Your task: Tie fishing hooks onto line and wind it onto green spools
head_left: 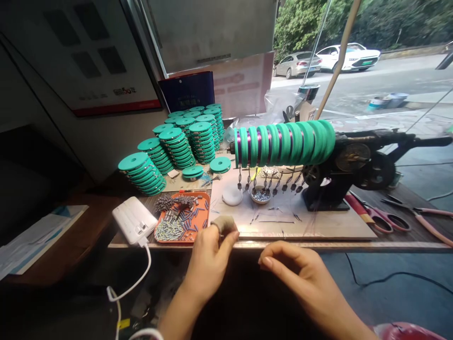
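Over the front edge of the table, my left hand (211, 250) has thumb and index finger closed together, with a tan wrap around the index finger. My right hand (299, 269) is apart from it on the right, its thumb and fingertips also pinched. Anything thin in either pinch is too small to make out. Beyond them lies a light board (247, 224) with a thin metal needle-like rod (276, 222) and small metal pieces. Behind these, a row of green foam spools (283, 143) wound with purple line sits on a black winding machine (329, 189); small dark weights (268, 190) hang below.
An orange tray (206, 200) of small tubes and coils stands left, beside a white power bank (134, 218) with a cable. A small bowl (261, 202) holds metal beads. Stacked green spools (173, 146) stand behind. Scissors (384, 220) and pliers (421, 217) lie right.
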Motion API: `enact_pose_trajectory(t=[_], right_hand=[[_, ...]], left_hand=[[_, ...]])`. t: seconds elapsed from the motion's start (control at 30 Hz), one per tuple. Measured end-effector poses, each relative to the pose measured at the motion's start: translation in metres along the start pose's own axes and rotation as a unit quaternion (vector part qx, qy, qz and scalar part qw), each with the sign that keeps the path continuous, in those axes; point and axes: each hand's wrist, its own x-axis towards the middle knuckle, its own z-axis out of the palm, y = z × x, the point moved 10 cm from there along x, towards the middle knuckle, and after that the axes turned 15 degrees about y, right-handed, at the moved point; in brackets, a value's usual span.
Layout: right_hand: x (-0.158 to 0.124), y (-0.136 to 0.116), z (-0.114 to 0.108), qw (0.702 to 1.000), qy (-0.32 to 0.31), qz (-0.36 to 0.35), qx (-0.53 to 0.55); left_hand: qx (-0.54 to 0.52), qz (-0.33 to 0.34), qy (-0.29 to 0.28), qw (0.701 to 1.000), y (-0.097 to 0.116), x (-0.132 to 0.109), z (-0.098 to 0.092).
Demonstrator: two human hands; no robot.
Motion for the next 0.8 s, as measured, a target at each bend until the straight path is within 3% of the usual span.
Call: enact_pose_trajectory(t=[0.1, 0.17, 0.23, 0.53, 0.8], right_hand=[[-0.002, 0.002, 0.003, 0.999, -0.003, 0.022, 0.031], [-0.005, 0.002, 0.007, 0.999, -0.011, 0.026, 0.038], [-0.008, 0.001, 0.012, 0.999, -0.021, 0.021, 0.031], [-0.018, -0.005, 0.017, 0.999, -0.019, -0.026, -0.008], [-0.019, -0.005, 0.023, 0.999, -0.019, -0.035, -0.026]], left_hand=[[-0.228, -0.169, 0.000, 0.959, -0.023, -0.031, 0.007], [-0.295, -0.243, 0.018, 0.924, -0.037, -0.050, 0.013], [-0.315, -0.275, 0.035, 0.908, -0.047, -0.063, 0.018], [-0.265, -0.250, 0.136, 0.921, -0.055, -0.075, 0.006], [-0.244, -0.186, 0.147, 0.940, -0.050, -0.076, 0.003]])
